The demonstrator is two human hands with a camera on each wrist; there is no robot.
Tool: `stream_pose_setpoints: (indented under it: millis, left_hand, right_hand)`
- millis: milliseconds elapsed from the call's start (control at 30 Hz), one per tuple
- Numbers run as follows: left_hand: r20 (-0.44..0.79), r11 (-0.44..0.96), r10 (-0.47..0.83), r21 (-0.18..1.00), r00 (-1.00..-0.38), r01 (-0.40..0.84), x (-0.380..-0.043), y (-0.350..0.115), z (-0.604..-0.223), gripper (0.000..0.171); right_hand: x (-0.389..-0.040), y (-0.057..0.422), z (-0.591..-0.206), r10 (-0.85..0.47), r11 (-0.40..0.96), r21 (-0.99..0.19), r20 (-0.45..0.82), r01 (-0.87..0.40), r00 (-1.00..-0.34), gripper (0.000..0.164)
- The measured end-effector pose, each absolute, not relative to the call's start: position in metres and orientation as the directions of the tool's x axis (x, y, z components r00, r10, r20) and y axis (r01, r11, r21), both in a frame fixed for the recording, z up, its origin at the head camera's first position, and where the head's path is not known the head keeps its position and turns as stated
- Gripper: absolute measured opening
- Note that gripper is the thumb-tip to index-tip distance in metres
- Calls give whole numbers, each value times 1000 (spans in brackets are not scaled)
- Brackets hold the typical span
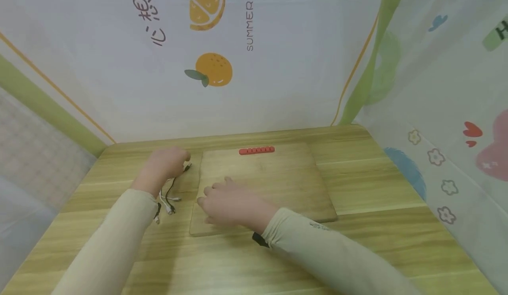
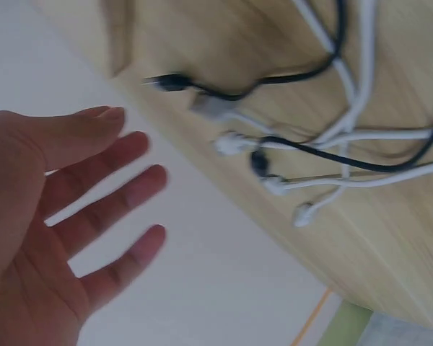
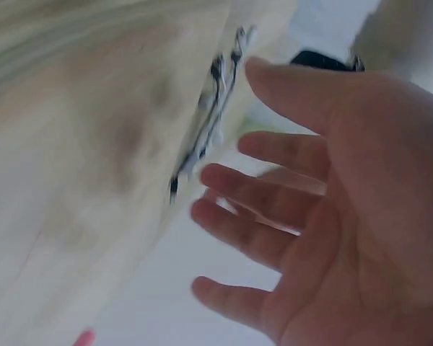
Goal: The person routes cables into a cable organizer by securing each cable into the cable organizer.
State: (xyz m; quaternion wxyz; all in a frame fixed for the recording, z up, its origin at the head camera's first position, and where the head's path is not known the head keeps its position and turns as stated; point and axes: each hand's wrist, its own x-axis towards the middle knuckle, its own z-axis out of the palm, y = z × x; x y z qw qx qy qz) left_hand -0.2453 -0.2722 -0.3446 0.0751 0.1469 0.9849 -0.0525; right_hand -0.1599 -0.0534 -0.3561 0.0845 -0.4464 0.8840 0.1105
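Observation:
Several black and white charging cables (image 1: 169,198) lie bunched on the table left of a wooden board. Over their far end hangs my left hand (image 1: 168,162); in the left wrist view that hand (image 2: 94,194) has its fingers apart and holds nothing, with a black cable's plug (image 2: 172,81) near the thumb. My right hand (image 1: 234,204) is above the left part of the wooden board (image 1: 278,180). Its fingers (image 3: 252,194) are spread with nothing between them in the right wrist view. A red cable-holder-like strip (image 1: 256,150) with notches lies along the board's far edge.
The wood-grain table (image 1: 222,264) extends around the board on all sides. Behind it hangs a white printed cloth (image 1: 278,87), and another patterned cloth (image 1: 448,154) borders the right side.

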Motion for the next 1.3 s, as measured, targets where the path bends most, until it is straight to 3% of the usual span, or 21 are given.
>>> stream_pose_setpoints:
  millis: [67, 267, 467, 667, 900, 1100, 1300]
  left_hand:
    - [-157, 947, 290, -95, -944, 307, -250, -276, -350, 34]
    - [-158, 940, 309, -100, -938, 326, -260, -285, -362, 34]
    - [-183, 945, 304, -68, -935, 321, -266, -292, -369, 37]
    - [-203, 945, 307, -53, -930, 323, -269, -291, -373, 30]
    - [-205, 944, 310, -47, -928, 326, -275, -296, -375, 18]
    - [-200, 949, 297, -43, -934, 311, -275, -296, -374, 3]
    - [-202, 947, 301, -55, -932, 317, -273, -295, -372, 14]
  right_hand:
    - [-160, -69, -359, -794, 551, 134, -221, -824, -567, 43]
    - [-157, -106, -367, -821, 488, 235, -203, -841, -533, 45]
    - [-153, -130, -371, -816, 481, 281, -203, -830, -541, 31]
    - [-154, -150, -379, -771, 491, 284, -299, -823, -563, 37]
    - [-148, -155, -382, -739, 502, 310, -331, -807, -587, 32]
    - [-149, -154, -381, -761, 465, 327, -329, -823, -560, 27]
    - [-151, -153, -382, -790, 442, 303, -315, -844, -526, 18]
